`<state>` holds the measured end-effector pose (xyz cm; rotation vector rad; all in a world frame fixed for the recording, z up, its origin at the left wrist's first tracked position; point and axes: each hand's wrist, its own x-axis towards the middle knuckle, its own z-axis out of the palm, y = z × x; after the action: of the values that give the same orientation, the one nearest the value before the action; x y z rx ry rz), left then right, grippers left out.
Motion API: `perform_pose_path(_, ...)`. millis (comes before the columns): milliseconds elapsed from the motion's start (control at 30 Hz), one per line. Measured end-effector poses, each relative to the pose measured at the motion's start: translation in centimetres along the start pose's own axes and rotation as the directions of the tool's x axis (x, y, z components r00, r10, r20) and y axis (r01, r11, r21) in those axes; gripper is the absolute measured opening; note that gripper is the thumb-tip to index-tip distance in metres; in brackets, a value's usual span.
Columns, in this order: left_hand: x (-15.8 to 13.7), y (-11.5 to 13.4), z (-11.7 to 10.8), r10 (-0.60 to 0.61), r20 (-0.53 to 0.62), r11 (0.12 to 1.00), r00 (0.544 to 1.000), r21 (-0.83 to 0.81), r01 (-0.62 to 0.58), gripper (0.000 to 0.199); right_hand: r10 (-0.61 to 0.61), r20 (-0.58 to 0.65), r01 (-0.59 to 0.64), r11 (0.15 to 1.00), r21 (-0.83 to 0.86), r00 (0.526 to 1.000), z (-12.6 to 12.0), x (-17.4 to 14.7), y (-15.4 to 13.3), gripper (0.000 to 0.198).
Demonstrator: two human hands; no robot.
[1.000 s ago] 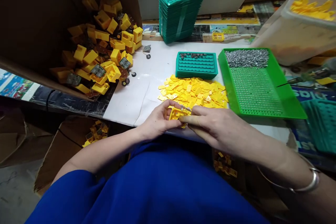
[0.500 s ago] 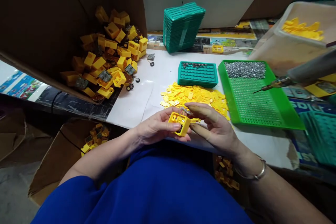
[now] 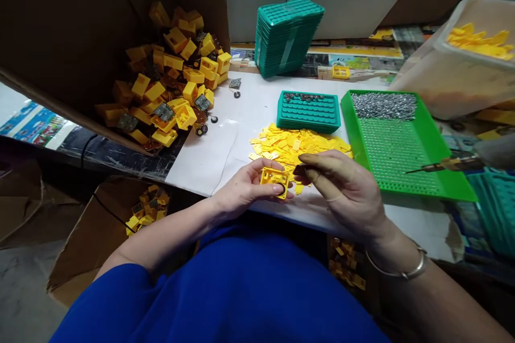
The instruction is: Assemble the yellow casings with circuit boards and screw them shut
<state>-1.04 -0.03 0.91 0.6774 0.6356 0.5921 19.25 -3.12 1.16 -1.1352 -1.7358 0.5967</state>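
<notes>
My left hand [image 3: 249,187] is closed around a small yellow plastic housing [image 3: 267,176], its open side facing up. A round dark speaker [image 3: 281,189] sits in the housing beside my thumb. Just to the right, my right hand [image 3: 346,187] pinches a small dark circuit board [image 3: 300,170] between thumb and fingers, apart from the housing. Thin wires by the housing are too fine to trace. Beyond both hands lies a pile of flat yellow plastic pieces [image 3: 301,144] on the white work surface [image 3: 209,161].
A cardboard box [image 3: 60,53] of yellow housings with boards lies at left. Teal trays [image 3: 309,112] stand behind the pile, a taller teal stack [image 3: 287,37] farther back. At right are a green tray [image 3: 446,182] of screws [image 3: 384,106], a screwdriver bit [image 3: 426,167] above it, and a plastic bin [image 3: 438,75].
My right hand has moved slightly right, and its fingers have closed on the circuit board, drawing it off the housing. The housing in my left hand is tipped flatter. The view has shifted a little.
</notes>
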Motion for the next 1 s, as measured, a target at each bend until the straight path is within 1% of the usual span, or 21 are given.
perform_pose_path(100, 0.2, -0.3, -0.1, 0.031, -0.051, 0.999, 0.998, 0.026, -0.03, 0.047, 0.098, -0.013, -0.098, 0.995, 0.002, 0.995, 0.2, -0.4, 0.0, 0.033)
perform_pose_path(167, 0.4, -0.6, -0.1, 0.097, -0.089, 0.993, 0.991, 0.072, -0.091, 0.046, 0.157, -0.044, -0.157, 0.988, 0.003, 0.987, 0.6, -1.0, 0.1, 0.038)
perform_pose_path(200, 0.6, -0.7, 0.0, 0.131, -0.109, 0.989, 0.985, 0.089, -0.122, 0.045, 0.159, -0.07, -0.161, 0.987, -0.021, 0.985, 0.8, -1.3, 0.1, 0.037)
perform_pose_path(233, 0.7, -0.8, 0.1, 0.157, -0.128, 0.985, 0.979, 0.097, -0.145, 0.046, 0.13, -0.105, -0.137, 0.989, -0.064, 0.986, 1.1, -1.6, 0.1, 0.036)
perform_pose_path(267, 0.9, -0.9, 0.2, 0.173, -0.145, 0.983, 0.974, 0.093, -0.16, 0.047, 0.065, -0.141, -0.082, 0.99, -0.117, 0.988, 1.3, -1.9, 0.1, 0.035)
perform_pose_path(333, 1.2, -0.9, 0.4, 0.177, -0.177, 0.983, 0.968, 0.068, -0.168, 0.05, -0.138, -0.168, 0.095, 0.966, -0.239, 0.976, 1.7, -2.2, -0.2, 0.039)
perform_pose_path(400, 1.4, -0.9, 0.7, 0.168, -0.199, 0.986, 0.966, 0.049, -0.161, 0.052, -0.347, -0.128, 0.288, 0.896, -0.339, 0.929, 1.7, -2.3, -0.6, 0.047)
perform_pose_path(433, 1.4, -0.9, 0.8, 0.163, -0.207, 0.987, 0.965, 0.045, -0.157, 0.052, -0.407, -0.089, 0.352, 0.864, -0.36, 0.909, 1.7, -2.2, -0.8, 0.048)
perform_pose_path(467, 1.5, -0.9, 0.8, 0.159, -0.212, 0.987, 0.964, 0.043, -0.153, 0.052, -0.434, -0.052, 0.389, 0.848, -0.36, 0.899, 1.6, -2.1, -0.9, 0.046)
perform_pose_path(500, 1.5, -1.0, 0.9, 0.16, -0.216, 0.987, 0.963, 0.047, -0.153, 0.052, -0.432, -0.019, 0.401, 0.853, -0.334, 0.902, 1.4, -2.1, -1.1, 0.043)
perform_pose_path(567, 1.6, -1.0, 0.8, 0.18, -0.224, 0.983, 0.958, 0.066, -0.169, 0.051, -0.363, 0.036, 0.362, 0.908, -0.211, 0.931, 1.2, -1.9, -1.2, 0.039)
perform_pose_path(633, 1.8, -1.1, 0.5, 0.229, -0.242, 0.972, 0.943, 0.104, -0.21, 0.048, -0.281, 0.073, 0.286, 0.954, -0.084, 0.957, 1.1, -1.9, -1.1, 0.041)
perform_pose_path(700, 1.9, -1.2, 0.3, 0.291, -0.271, 0.955, 0.918, 0.146, -0.26, 0.047, -0.24, 0.096, 0.246, 0.968, -0.051, 0.966, 1.2, -2.1, -1.0, 0.047)
perform_pose_path(767, 2.0, -1.3, 0.1, 0.325, -0.287, 0.943, 0.901, 0.17, -0.286, 0.046, -0.261, 0.104, 0.272, 0.956, -0.112, 0.96, 1.4, -2.3, -0.8, 0.054)
perform_pose_path(800, 2.0, -1.4, 0.1, 0.326, -0.286, 0.943, 0.901, 0.171, -0.286, 0.045, -0.288, 0.103, 0.301, 0.941, -0.151, 0.952, 1.5, -2.5, -0.7, 0.055)
perform_pose_path(900, 1.8, -1.5, 0.4, 0.266, -0.238, 0.963, 0.934, 0.112, -0.246, 0.044, -0.388, 0.103, 0.402, 0.886, -0.231, 0.916, 1.7, -2.8, -0.4, 0.051)
perform_pose_path(1000, 1.4, -1.2, 0.7, 0.167, -0.173, 0.985, 0.971, -0.005, -0.171, 0.047, -0.45, 0.115, 0.464, 0.851, -0.246, 0.886, 1.9, -2.8, -0.4, 0.044)
